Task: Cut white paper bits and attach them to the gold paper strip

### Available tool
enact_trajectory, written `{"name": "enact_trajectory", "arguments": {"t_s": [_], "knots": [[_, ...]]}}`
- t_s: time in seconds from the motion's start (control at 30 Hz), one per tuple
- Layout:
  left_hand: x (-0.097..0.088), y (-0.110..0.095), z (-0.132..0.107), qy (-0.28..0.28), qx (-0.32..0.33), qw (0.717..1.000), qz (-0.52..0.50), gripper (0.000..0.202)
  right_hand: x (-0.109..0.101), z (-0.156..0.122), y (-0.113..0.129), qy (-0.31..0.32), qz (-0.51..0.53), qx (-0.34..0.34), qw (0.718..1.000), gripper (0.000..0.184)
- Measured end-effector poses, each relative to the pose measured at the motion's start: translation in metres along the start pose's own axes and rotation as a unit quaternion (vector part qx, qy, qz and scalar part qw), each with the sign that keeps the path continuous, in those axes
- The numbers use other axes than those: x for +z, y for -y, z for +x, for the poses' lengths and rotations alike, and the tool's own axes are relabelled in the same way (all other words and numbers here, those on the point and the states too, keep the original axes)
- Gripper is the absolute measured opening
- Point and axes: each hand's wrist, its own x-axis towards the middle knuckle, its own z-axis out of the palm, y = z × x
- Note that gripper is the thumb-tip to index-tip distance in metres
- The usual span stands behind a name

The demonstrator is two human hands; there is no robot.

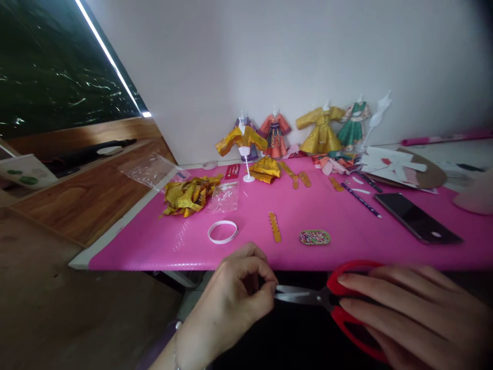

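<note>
Red-handled scissors [322, 298] are in my right hand [419, 308], their blades slightly apart and pointing left. My left hand [234, 293] is closed in a pinch right at the blade tips; whatever its fingertips hold is too small or hidden to make out. Both hands are in front of the pink table's near edge. Just beyond them on the table lie a narrow gold fabric strip [275, 227], an oval tin with colourful speckles [315, 237] and a white ring [223, 232].
Crumpled gold fabric scraps [190, 194] and a small clear bag [224, 197] lie on the left. Doll stands in small robes, one in yellow [322, 128], line the wall. A phone [418, 217], a patterned pencil [361, 200] and white paper pieces [389, 162] are on the right.
</note>
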Motion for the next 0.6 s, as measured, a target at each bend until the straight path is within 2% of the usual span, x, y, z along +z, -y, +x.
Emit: {"name": "enact_trajectory", "arguments": {"t_s": [0.27, 0.6], "knots": [[-0.0039, 0.0043, 0.0015, 0.001, 0.003, 0.999, -0.036, 0.016, 0.0004, 0.0000, 0.0007, -0.010, -0.002, 0.006, 1.000, 0.036], [0.0002, 0.0075, 0.0030, 0.005, -0.008, 1.000, 0.010, 0.014, 0.0024, -0.0012, 0.0026, -0.011, 0.009, 0.017, 1.000, 0.038]]}}
